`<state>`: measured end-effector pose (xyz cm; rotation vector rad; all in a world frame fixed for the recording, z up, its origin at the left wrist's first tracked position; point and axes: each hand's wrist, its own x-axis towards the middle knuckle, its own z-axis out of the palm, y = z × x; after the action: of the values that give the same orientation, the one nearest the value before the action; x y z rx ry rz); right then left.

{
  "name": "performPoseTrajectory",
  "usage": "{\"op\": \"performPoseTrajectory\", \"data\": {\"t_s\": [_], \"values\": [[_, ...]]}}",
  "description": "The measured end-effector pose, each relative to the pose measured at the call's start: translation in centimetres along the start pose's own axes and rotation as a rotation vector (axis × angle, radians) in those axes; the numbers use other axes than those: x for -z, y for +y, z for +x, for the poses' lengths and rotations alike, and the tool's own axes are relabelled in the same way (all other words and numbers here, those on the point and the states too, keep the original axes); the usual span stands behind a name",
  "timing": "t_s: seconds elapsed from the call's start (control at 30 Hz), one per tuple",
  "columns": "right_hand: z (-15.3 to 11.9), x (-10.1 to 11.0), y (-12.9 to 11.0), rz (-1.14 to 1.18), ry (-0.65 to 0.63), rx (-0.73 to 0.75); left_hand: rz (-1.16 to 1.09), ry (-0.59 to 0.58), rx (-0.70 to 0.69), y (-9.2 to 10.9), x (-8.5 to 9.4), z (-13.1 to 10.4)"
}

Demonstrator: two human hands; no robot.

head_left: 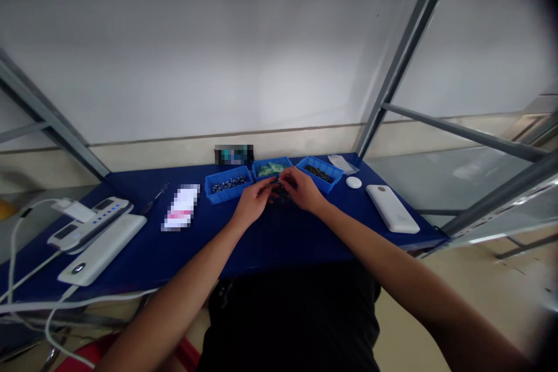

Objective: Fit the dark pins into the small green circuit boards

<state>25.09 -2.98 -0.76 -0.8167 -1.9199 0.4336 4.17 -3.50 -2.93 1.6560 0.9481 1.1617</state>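
My left hand [253, 202] and my right hand [304, 189] meet over the blue table, just in front of the bins. Fingers of both hands are bent together in a pinch around something too small and hidden to name. Below them lie small dark pieces [283, 193], partly covered by the fingers. Left of my hands is a blue bin [229, 195] of small metallic parts. Behind them stands a middle blue bin [254, 170] with green items in clear plastic. Close to my right hand, another blue bin [326, 187] contains thin dark pieces like screws or pins.
On the table's left are a pixelated phone-like item [181, 207], a white power strip [91, 224], a white power bank [102, 250] and cables. To the right lie a round white case [353, 182], a second power bank [392, 209] and a clear bag [343, 164]. Metal frame posts flank the table.
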Motion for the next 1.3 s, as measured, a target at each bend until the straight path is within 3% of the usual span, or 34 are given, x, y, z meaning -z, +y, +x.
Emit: {"op": "performPoseTrajectory", "data": {"t_s": [0.23,0.43,0.63,0.77,1.03,1.3], "values": [[-0.1,0.2,-0.9,-0.004,-0.084,0.104,-0.13,0.042,0.001,0.4,0.3,0.3],[-0.1,0.1,-0.5,0.005,-0.086,0.09,-0.177,0.066,0.022,0.4,0.2,0.2],[-0.2,0.1,-0.5,-0.014,-0.063,0.034,-0.126,0.118,-0.115,-0.3,0.1,0.3],[-0.1,0.2,-0.7,-0.008,-0.046,0.018,-0.093,0.144,-0.093,-0.4,0.2,0.3],[-0.1,0.6,-1.2,0.004,-0.028,-0.01,0.091,-0.003,-0.141,0.6,-0.1,-0.4],[-0.4,0.1,-0.2,0.071,-0.122,-0.065,0.144,0.025,-0.202,0.9,-0.1,-0.5]]}}
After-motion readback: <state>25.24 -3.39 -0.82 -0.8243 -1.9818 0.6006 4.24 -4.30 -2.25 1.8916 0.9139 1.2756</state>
